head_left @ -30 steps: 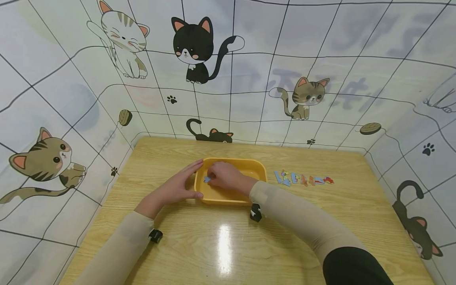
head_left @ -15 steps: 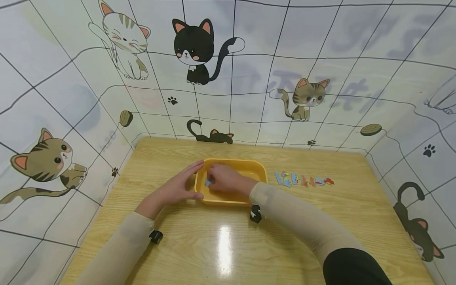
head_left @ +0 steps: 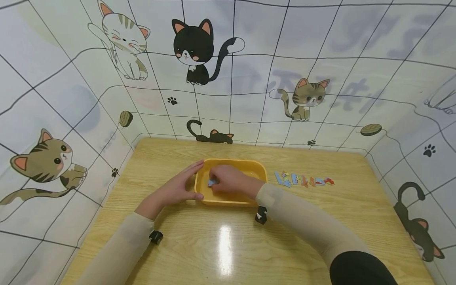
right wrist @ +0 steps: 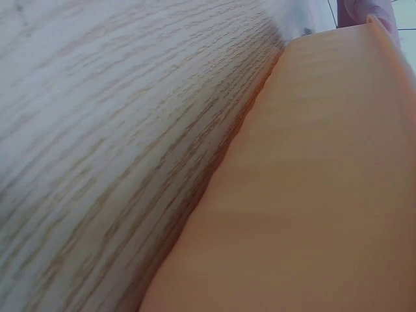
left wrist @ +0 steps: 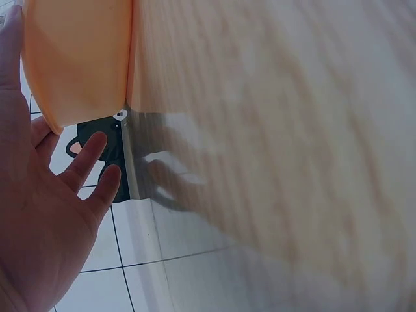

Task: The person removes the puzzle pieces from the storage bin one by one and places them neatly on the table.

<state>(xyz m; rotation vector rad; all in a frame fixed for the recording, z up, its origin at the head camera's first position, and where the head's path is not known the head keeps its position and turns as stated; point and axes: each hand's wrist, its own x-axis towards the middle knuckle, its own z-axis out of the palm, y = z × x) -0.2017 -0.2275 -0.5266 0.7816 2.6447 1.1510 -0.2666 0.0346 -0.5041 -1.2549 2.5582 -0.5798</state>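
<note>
A shallow yellow tray (head_left: 230,203) rests on the table. My left hand (head_left: 174,189) is spread against its left end, thumb at the near corner and fingertips at the far corner. In the left wrist view, the left hand (left wrist: 49,208) has straight fingers touching the rim of the orange-looking tray (left wrist: 81,58). Inside the tray, my right hand (head_left: 228,178) pinches a small light-blue puzzle piece (head_left: 211,183), its fingertips partly hidden. The right wrist view shows only the tray's outer wall (right wrist: 312,169), with the working fingers out of sight.
To the right of the tray, several colourful puzzle pieces (head_left: 304,180) lie in a row on the wooden table (head_left: 192,245). A wall (head_left: 249,71) printed with cats and grid lines encloses the table's back and sides.
My right hand has shifted slightly to the right inside the tray, and the light-blue puzzle piece has moved with it. The left hand stays in place at the tray's end.
</note>
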